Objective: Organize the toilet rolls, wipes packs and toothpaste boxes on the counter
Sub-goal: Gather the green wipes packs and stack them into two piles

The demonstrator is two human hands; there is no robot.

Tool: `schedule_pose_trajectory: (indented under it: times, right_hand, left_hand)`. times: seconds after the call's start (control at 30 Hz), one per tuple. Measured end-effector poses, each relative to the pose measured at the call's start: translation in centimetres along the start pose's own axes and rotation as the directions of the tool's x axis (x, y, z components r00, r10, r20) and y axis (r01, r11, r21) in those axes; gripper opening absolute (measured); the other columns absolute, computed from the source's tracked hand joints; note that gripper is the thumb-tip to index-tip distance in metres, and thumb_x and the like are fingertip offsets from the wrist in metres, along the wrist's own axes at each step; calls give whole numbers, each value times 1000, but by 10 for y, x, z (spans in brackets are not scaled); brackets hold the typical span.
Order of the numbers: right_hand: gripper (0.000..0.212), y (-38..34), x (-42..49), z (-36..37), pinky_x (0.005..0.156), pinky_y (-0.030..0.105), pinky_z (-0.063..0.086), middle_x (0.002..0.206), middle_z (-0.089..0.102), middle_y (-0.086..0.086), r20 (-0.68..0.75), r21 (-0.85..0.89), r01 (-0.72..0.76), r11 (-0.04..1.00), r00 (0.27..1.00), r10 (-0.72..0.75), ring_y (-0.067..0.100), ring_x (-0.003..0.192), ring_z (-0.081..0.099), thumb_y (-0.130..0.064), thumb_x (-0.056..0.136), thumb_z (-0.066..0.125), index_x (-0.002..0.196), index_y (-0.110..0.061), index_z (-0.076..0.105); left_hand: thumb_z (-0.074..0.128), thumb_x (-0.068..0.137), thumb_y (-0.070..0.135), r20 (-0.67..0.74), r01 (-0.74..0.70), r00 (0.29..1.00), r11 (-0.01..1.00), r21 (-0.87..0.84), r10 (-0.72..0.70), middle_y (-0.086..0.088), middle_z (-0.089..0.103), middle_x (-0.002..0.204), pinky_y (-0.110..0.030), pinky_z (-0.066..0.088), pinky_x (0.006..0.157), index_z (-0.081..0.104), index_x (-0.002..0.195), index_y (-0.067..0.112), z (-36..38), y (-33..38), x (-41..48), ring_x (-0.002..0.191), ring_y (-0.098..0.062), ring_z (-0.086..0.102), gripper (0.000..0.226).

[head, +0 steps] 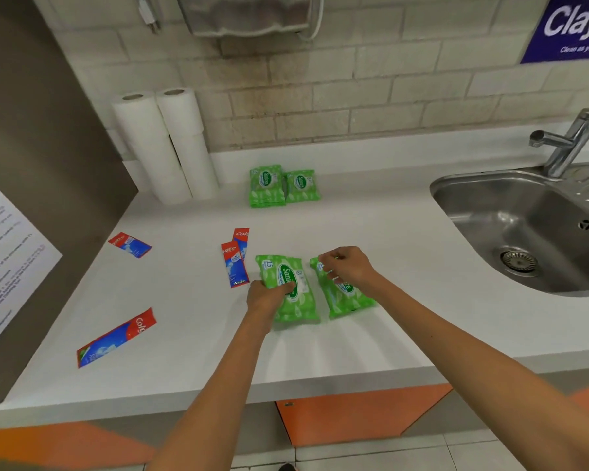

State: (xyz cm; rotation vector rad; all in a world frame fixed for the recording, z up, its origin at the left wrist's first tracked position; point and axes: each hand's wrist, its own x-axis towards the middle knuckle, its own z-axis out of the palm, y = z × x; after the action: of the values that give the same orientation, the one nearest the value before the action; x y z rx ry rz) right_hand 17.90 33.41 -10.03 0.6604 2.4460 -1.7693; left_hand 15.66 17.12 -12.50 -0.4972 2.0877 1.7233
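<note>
**Counter status: both hands on wipes packs**

Both hands worked near the middle of the counter (pixel 371 215), toward its front edge. The left hand (pixel 267 297) gripped the left wipes pack (pixel 279 266) at its near left corner, thumb curled over the top face. The right hand (pixel 349 266) pinched the far end of the right wipes pack (pixel 342 302) with curled fingers. The two packs lay flat, side by side and just apart, long sides roughly parallel.

Two rear wipes packs (pixel 266 185) (pixel 301 185) lay touching each other near the back edge, well apart from the held packs. Two stacks of toilet rolls (pixel 150 147) (pixel 187 141) stood upright in the back left corner, against the wall.

Four toothpaste boxes lay flat:
- a paired box (pixel 234 266) just beside the left wipes pack, on its left;
- a second paired box (pixel 242 237) partly under the first, toward the back;
- a small box (pixel 130 244) near the left edge;
- a long box (pixel 116 338) near the front left corner, lying at an angle.

A steel sink (pixel 490 205) with a tap (pixel 565 141) occupied the right end of the counter.
</note>
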Motion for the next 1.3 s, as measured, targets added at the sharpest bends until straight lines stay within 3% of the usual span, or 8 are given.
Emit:
schedule_pose_trajectory:
  times: [0.23,0.43,0.6,0.73,0.93,1.07,1.23,1.3]
  right_hand:
    - [41,-33,25,15,62,27,48,83,62,10,198,163,-154,975,973,121,19,66,56,-41,86,61,102,-3,62]
    - [36,-56,61,18,59,27,41,68,48,9,172,239,-157,958,978,118,18,61,44,-33,83,68,98,-2,62]
    - [57,-60,89,21,85,41,50,114,60,35,88,304,-162,939,986,141,25,85,51,-31,81,70,117,11,57]
    - [49,-64,110,17,87,40,49,127,52,33,41,322,-158,934,987,153,25,86,51,-27,83,68,112,12,58]
    - [49,-70,155,-3,64,29,44,105,62,35,-95,307,-141,941,979,178,22,71,51,-23,86,65,116,15,56]
    - [44,-76,192,-15,55,24,40,66,52,10,-106,249,-159,955,976,190,17,55,46,-19,88,63,113,16,57]
    - [50,-80,241,-21,58,29,40,71,51,14,-135,198,-152,968,974,181,23,59,47,-21,85,66,106,22,55]
    - [42,-81,260,-21,55,29,35,69,47,14,-140,167,-169,971,971,193,22,59,43,-23,84,67,81,18,60]
  left_hand:
    - [64,83,15,92,-91,991,993,-70,97,-12,67,109,-39,54,87,59,111,6,-11,60,24,99,-29,65,30]
    - [52,88,17,155,-126,980,992,-6,126,-13,65,103,-37,51,82,57,105,6,-10,103,54,95,-30,63,21]
    - [48,89,21,213,-168,965,985,49,154,-17,67,110,-47,49,97,60,95,8,-6,116,86,103,-32,64,18]
    - [45,89,15,239,-207,952,977,50,190,-10,61,89,-34,46,76,56,78,13,-8,123,104,82,-24,57,16]
    - [47,93,13,184,-272,948,962,38,261,-8,55,104,-26,47,67,50,122,6,-15,138,131,72,-12,54,30]
    - [47,92,11,145,-290,948,956,33,283,-8,55,106,-24,46,66,49,124,5,-13,151,148,72,-11,54,32]
    - [47,92,9,92,-291,953,957,19,288,-8,55,106,-23,47,66,49,124,6,-11,162,173,72,-10,55,32]
    - [47,92,8,71,-279,958,960,10,277,-9,56,104,-24,47,66,49,124,5,-9,165,183,71,-11,54,32]
